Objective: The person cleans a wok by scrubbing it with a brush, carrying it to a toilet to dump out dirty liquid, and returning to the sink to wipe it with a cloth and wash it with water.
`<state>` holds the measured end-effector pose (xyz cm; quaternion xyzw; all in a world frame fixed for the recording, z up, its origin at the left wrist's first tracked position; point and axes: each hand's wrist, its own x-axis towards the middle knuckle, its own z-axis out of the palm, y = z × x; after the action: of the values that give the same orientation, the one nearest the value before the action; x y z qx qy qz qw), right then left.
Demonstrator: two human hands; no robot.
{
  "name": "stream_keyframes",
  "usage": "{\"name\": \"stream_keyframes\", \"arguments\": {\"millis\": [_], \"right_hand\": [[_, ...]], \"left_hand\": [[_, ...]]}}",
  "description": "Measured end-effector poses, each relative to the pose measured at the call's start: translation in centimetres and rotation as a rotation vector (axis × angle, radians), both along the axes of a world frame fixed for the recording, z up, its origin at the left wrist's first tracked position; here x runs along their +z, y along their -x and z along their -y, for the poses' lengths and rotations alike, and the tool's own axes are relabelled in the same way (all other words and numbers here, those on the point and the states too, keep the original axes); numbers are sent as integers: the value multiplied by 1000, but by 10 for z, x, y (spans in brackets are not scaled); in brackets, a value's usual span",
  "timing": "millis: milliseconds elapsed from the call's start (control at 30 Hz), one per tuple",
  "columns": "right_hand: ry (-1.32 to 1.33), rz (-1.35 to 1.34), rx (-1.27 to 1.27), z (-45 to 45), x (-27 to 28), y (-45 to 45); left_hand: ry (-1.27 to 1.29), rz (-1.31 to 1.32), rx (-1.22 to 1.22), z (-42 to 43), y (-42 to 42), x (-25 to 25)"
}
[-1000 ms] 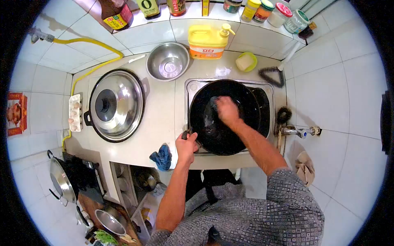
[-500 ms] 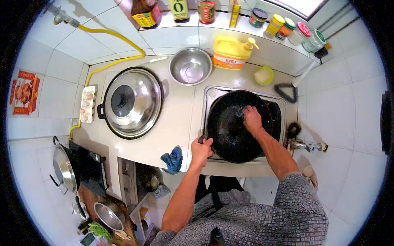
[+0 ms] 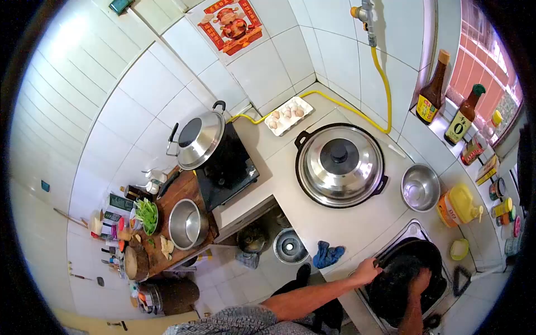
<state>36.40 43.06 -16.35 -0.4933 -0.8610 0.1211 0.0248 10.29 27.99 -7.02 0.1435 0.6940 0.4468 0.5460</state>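
Note:
A large black wok rests in the metal sink at the lower right. My left hand is closed round the wok's handle on its left side. Inside the wok, my right hand is pressed down with its fingers bent; whatever it may hold is hidden. The inner surface of the wok looks dark and wet. A crumpled blue cloth lies on the counter, left of my left hand.
A lidded pan, an empty steel bowl, a yellow detergent jug and an egg tray stand on the counter. Further left are a stove with a lidded wok and a wooden board.
The view has swung to the left, so the stove and wooden board show more fully and the sink sits lower right. My left hand stays on the handle, my right hand inside the wok.

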Motion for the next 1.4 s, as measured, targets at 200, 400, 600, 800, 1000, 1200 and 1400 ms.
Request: {"name": "stream_keyframes", "arguments": {"millis": [200, 400, 600, 800, 1000, 1200, 1400], "right_hand": [[-72, 65, -83, 47, -26, -12], [54, 228, -24, -9, -6, 14], [85, -35, -139, 70, -25, -5], [-166, -56, -55, -26, -51, -1], [111, -88, -175, 67, -33, -4], [-187, -273, -12, 11, -79, 30], [249, -21, -381, 46, 12, 6]], "left_hand": [[56, 61, -36, -4, 16, 8], [75, 40, -27, 4, 9, 4], [73, 90, -65, -5, 8, -7], [43, 76, -29, -1, 10, -13], [7, 112, 21, -2, 4, -19], [55, 93, -24, -1, 8, -22], [52, 151, 14, 1, 9, -14]]}}
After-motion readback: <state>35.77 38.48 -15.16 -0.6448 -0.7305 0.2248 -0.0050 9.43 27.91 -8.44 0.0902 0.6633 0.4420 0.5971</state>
